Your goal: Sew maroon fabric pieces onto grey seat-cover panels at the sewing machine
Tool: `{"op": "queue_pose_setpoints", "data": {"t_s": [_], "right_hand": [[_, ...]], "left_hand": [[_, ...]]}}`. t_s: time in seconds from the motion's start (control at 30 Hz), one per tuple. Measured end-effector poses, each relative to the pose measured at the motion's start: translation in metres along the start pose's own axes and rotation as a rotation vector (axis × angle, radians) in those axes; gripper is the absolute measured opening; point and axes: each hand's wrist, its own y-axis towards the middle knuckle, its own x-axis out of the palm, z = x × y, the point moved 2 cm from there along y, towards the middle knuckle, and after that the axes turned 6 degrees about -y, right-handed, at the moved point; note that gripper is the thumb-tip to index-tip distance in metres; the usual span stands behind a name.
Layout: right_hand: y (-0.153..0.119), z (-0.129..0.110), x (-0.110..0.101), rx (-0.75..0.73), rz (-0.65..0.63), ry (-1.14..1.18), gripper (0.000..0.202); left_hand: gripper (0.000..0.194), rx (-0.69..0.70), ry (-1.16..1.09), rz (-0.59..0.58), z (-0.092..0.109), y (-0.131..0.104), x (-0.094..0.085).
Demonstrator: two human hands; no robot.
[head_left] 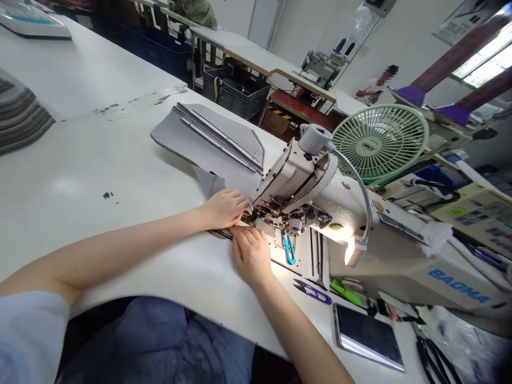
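A grey fabric panel point(176, 140) with dark edges lies left of the sewing machine point(302, 176), more grey layers folded or stacked on it. Its near part reaches the machine's needle area. My left hand point(224, 209) is closed on the fabric there, fingertips close beside the presser foot. Just in front, my right hand point(254, 255) rests at the needle plate with curled fingers, closed on the fabric's near edge. A dark strip shows to the left of these fingers. What lies under both hands is mostly hidden. Blue thread snips point(288, 249) lie on the plate, right of my right hand.
Purple snips point(314, 292), a green-handled tool point(346, 292), a phone point(370, 336) and black-handled scissors point(436, 354) lie to the right. A green fan point(380, 141) stands behind the machine. Stacked grey pieces point(22, 114) sit far left. A person point(370, 92) is in the background.
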Motion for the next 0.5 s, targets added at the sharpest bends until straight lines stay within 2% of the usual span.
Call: {"op": "queue_pose_setpoints", "data": {"t_s": [0.07, 0.13, 0.2, 0.33, 0.43, 0.5], "right_hand": [[-0.001, -0.001, -0.004, -0.011, 0.023, 0.05, 0.027], [-0.002, -0.002, -0.007, -0.032, 0.054, 0.093, 0.027], [-0.003, -0.003, -0.009, -0.064, 0.069, 0.122, 0.03], [-0.004, -0.003, -0.007, -0.088, 0.042, 0.124, 0.041], [0.004, -0.003, 0.0, -0.09, 0.013, -0.01, 0.045], [0.014, -0.007, 0.006, -0.147, -0.035, -0.128, 0.038]], "left_hand": [[0.013, -0.024, 0.005, -0.017, -0.001, -0.015, -0.01], [0.019, -0.052, -0.014, -0.036, -0.006, -0.042, -0.025], [0.028, -0.097, -0.041, -0.084, -0.016, -0.079, -0.046], [0.023, -0.252, 0.049, -0.206, -0.039, -0.171, -0.1], [0.031, -0.346, 0.081, -0.132, -0.053, -0.226, -0.142], [0.034, -0.376, 0.076, -0.073, -0.06, -0.249, -0.166]]}}
